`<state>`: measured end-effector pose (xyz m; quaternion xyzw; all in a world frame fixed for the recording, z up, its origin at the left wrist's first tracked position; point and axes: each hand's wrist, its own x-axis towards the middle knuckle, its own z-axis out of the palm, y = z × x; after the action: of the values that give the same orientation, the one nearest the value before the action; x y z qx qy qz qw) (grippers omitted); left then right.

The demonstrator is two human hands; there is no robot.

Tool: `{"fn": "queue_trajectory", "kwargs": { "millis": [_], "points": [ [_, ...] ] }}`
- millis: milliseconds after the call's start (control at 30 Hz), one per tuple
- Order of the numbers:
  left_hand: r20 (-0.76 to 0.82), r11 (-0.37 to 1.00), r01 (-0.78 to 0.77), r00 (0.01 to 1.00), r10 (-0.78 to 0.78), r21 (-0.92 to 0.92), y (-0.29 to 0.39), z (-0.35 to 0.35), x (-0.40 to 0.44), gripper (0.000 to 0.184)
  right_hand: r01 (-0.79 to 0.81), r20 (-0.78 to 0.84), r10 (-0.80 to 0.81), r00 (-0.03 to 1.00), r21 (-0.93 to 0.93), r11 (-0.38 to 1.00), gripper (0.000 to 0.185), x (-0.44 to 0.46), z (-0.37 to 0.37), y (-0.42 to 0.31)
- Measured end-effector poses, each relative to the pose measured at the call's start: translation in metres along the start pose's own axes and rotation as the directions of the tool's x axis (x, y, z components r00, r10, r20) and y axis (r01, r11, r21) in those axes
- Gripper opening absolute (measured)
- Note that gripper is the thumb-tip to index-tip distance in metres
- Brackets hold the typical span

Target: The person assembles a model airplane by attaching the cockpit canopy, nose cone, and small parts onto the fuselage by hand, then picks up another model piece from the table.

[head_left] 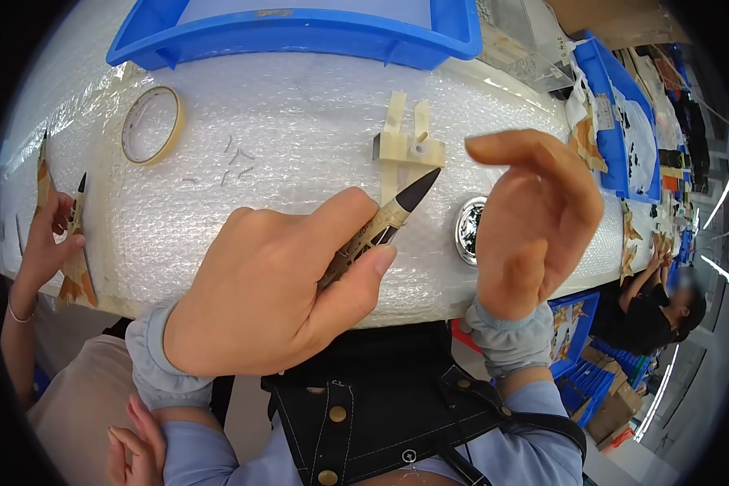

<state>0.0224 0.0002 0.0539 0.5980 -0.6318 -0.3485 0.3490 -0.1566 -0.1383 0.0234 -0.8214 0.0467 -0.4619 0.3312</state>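
Note:
My left hand (263, 283) is closed around a model jet plane (393, 217) in tan camouflage. Its pointed black nose sticks out past my thumb and forefinger, tilted up to the right. Most of its body is hidden in my palm. My right hand (535, 215) is raised with the palm turned inward, its fingers bent but apart, holding nothing. Just beyond the plane's nose, a small block (411, 151) with a short peg is fixed to the bench with strips of masking tape. A round silver dish (466, 235) with small dark bits lies partly behind my right hand.
Bubble wrap (275, 105) covers the bench. A tape roll (152, 125) lies left of several thin grey bits (239, 159). Blue trays stand at the back (300, 36) and right (624, 121). A co-worker's hand (53, 235) at left holds model planes; another person (660, 312) sits right.

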Motion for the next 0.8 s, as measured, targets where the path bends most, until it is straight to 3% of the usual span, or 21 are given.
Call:
{"fn": "queue_trajectory", "kwargs": {
  "millis": [167,367,667,800],
  "points": [
    [0.045,1.000,0.030,0.999,-0.030,-0.003,0.000,-0.002,0.000,0.014,0.134,0.142,-0.131,0.981,-0.016,0.991,0.044,-0.001,0.003,-0.007],
    [0.036,1.000,-0.003,0.999,0.003,0.006,-0.002,-0.001,0.001,0.014,0.154,0.263,-0.139,0.955,-0.039,0.987,0.036,0.000,0.004,-0.010],
    [0.088,0.999,0.020,0.996,-0.017,-0.040,-0.003,-0.001,0.003,0.017,0.053,0.366,0.012,0.930,-0.165,0.985,0.038,0.003,0.003,-0.023],
    [0.029,0.992,0.033,0.999,-0.030,-0.119,-0.005,0.006,0.002,0.017,-0.087,0.263,0.088,0.961,-0.015,0.996,0.044,-0.004,0.010,-0.019]
  ]
}}
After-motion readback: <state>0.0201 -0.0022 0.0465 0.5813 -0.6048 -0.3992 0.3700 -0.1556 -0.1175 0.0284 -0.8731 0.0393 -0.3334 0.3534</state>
